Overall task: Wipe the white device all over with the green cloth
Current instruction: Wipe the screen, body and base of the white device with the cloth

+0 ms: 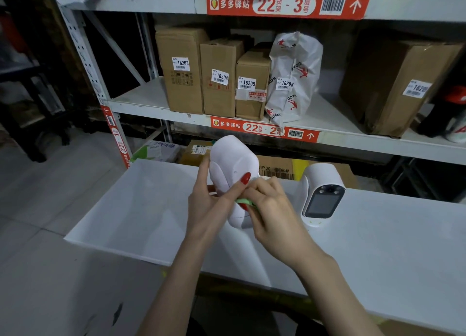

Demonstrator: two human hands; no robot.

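- Holding the white device (233,164) up above the bench (141,204), the left hand (209,204) is wrapping round its left side, fingers curled behind it and the thumb pressing across its front.
- Pinching the bunched green cloth (245,201) against the lower right of the device, the right hand (271,209) is lying just below and right of the left thumb, fingers curled tight.
- Showing only as a small green sliver between the two hands, the cloth is mostly being hidden by the right hand's fingers; the device's lower end is partly being covered too.
- Standing upright on the bench just right of the hands, a second white device (321,194) with a dark screen is facing the camera.
- Running behind the bench, a metal shelf (156,101) with red labels is carrying cardboard boxes (216,83) with numbered stickers and a white plastic parcel (293,78); the room around is looking dim, with pale floor tiles (50,184) at left.
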